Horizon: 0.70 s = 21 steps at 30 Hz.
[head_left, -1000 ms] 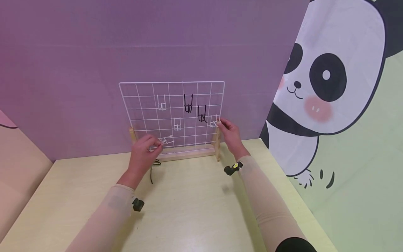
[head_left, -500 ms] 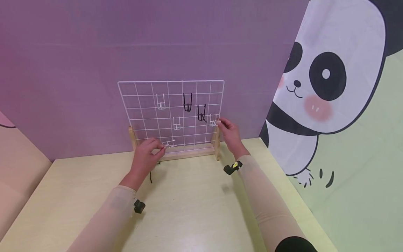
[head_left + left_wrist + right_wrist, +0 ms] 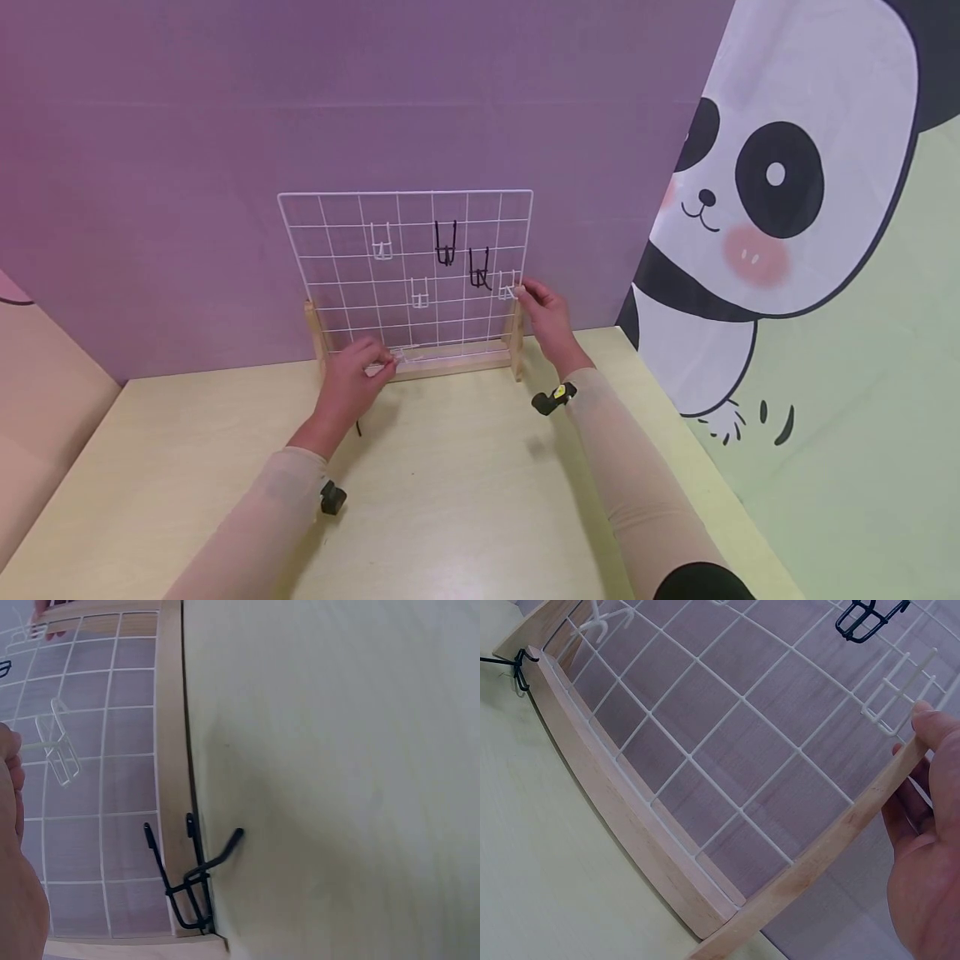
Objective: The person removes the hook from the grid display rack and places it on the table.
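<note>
A white wire grid rack (image 3: 405, 192) stands upright in a wooden base. My left hand (image 3: 356, 375) pinches a loose white wire hook (image 3: 56, 746) by its end, in front of the grid's lower left. My right hand (image 3: 547, 321) grips the rack's right edge at the wooden upright (image 3: 817, 859), thumb in front and fingers behind. Right by that thumb, a white hook (image 3: 889, 697) hangs on the grid. Two more white hooks, one upper (image 3: 382, 248) and one lower (image 3: 420, 296), hang there, as do two black hooks (image 3: 446, 250).
Against the base's left front rests a loose black hook (image 3: 196, 889), mostly hidden behind my left hand in the head view. The pale wooden table (image 3: 450, 500) extends toward me. Behind the rack is a purple wall (image 3: 405, 100); a panda picture (image 3: 780, 192) covers the right wall.
My left hand has moved slightly down and to the right with the white hook, going lower in front of the grid. My right hand has kept its place at the rack's edge.
</note>
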Available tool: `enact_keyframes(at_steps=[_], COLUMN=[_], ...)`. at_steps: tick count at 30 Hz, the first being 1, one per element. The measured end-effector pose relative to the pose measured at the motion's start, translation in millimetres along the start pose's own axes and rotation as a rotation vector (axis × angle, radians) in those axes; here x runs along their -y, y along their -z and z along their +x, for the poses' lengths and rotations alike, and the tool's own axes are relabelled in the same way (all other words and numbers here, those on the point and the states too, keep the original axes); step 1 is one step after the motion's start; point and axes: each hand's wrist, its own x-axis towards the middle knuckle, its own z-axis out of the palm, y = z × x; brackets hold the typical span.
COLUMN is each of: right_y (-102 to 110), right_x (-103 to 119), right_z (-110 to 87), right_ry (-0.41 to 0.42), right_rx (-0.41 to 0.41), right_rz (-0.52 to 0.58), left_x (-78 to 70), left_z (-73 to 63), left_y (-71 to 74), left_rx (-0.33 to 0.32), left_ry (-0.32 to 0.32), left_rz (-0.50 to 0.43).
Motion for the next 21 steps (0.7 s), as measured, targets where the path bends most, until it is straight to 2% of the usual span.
enact_keyframes(at_steps=[7, 16, 21], right_y=[0, 0, 0], right_x=[1, -1, 0], right_z=[-0.1, 1.7, 1.4], right_ry=[0.01, 0.01, 0.014], right_rx=[0.006, -0.002, -0.001], right_rz=[0.007, 0.009, 0.011], left_x=[3.8, 12.4, 16.7], left_z=[-6.5, -10.9, -12.9], left_y=[-3.8, -12.0, -15.3], left_rx=[0.053, 0.062, 0.113], left_ry=[0.045, -0.027, 0.018], left_rz=[-0.011, 0.016, 0.02])
